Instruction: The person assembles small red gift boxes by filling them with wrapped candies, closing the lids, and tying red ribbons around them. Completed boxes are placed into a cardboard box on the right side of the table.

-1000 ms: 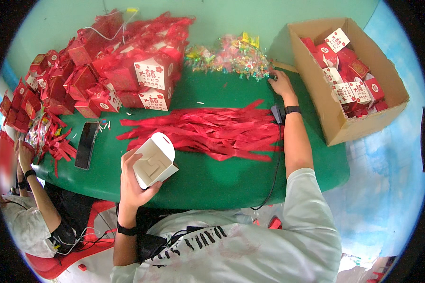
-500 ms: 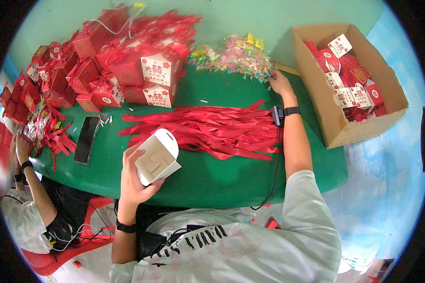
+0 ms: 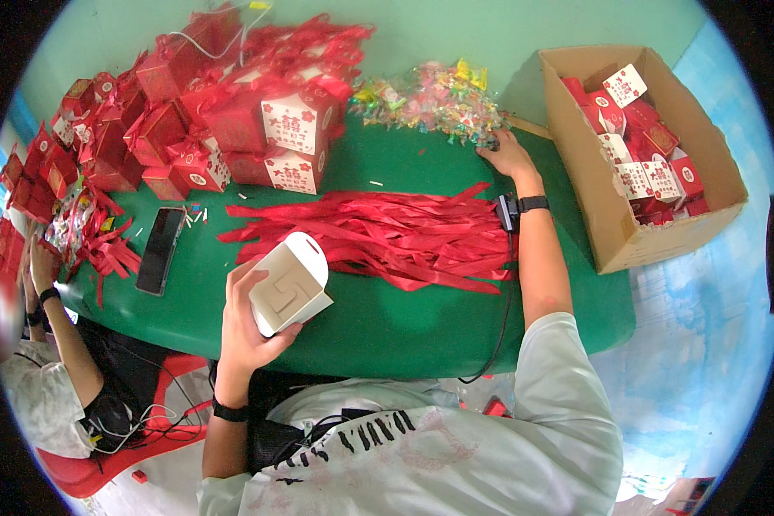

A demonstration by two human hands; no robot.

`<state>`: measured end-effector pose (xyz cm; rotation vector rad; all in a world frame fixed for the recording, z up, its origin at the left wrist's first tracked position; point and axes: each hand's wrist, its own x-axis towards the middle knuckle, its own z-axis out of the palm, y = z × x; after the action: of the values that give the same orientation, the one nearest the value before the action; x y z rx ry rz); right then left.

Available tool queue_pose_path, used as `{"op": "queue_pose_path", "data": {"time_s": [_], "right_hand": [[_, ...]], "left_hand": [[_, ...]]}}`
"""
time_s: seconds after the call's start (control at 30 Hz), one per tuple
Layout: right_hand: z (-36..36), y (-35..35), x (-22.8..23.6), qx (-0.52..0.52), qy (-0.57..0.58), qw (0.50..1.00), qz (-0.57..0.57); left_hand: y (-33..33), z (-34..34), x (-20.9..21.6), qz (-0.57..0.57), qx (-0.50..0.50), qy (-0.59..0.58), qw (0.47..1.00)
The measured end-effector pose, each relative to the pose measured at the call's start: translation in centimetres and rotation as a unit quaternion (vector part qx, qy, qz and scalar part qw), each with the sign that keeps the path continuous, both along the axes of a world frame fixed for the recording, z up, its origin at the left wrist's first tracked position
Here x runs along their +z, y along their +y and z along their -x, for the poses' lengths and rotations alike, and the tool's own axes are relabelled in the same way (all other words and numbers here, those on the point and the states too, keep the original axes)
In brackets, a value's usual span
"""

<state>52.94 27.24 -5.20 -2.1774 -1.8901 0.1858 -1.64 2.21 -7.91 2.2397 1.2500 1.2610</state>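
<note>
My left hand (image 3: 251, 329) is closed round an unfolded-top gift box (image 3: 288, 288). Its lid flap stands up and its pale, bare inside faces me. At the right edge of a heap of wrapped candies (image 3: 430, 99), my right hand (image 3: 509, 157) has its fingers bent down among the sweets. Whatever lies under those fingertips is hidden. Between my arms a wide bundle of red ribbons (image 3: 378, 236) lies across the green table (image 3: 387, 331), its right end beside my right wrist.
Finished-looking red gift boxes (image 3: 159, 138) with ribbons are piled at the back left. A cardboard carton (image 3: 611, 232) of red and white boxes stands at the right. A phone (image 3: 158, 251) lies left of the ribbons. A co-worker's hand (image 3: 43, 267) works at the far left.
My right hand has shifted slightly nearer me at the candy heap, with its fingers turned more to the left. My left hand keeps the box in nearly the same place.
</note>
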Motion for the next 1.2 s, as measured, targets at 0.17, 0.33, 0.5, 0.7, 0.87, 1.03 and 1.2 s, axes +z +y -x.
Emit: {"op": "queue_pose_path", "data": {"time_s": [0.17, 0.33, 0.5, 0.7, 0.87, 1.03, 1.2], "right_hand": [[-0.9, 0.8, -1.1, -0.016, 0.022, 0.999, -0.026], [-0.5, 0.8, -2.2, -0.011, -0.024, 0.997, -0.074], [-1.1, 1.2, -1.7, -0.025, -0.008, 0.999, -0.03], [-0.9, 0.3, -2.2, 0.019, -0.006, 0.994, -0.107], [-1.2, 0.5, -1.4, 0.022, 0.012, 0.996, -0.087], [-1.3, 0.3, -1.9, 0.044, -0.001, 0.989, -0.138], [-1.5, 0.7, -2.2, 0.048, 0.022, 0.988, -0.147]], "left_hand": [[-0.1, -0.2, 0.3, 0.004, 0.009, 0.007, 1.0], [-0.1, -0.1, 0.2, -0.002, 0.008, 0.011, 1.0], [-0.1, -0.2, 0.3, 0.001, 0.01, 0.015, 1.0], [-0.1, -0.3, 0.2, -0.005, 0.011, 0.014, 1.0], [-0.2, -0.3, 0.2, -0.004, 0.008, 0.009, 1.0], [-0.1, -0.3, 0.2, -0.006, 0.005, 0.009, 1.0], [-0.3, -0.2, 0.3, -0.008, 0.014, 0.021, 1.0]]}}
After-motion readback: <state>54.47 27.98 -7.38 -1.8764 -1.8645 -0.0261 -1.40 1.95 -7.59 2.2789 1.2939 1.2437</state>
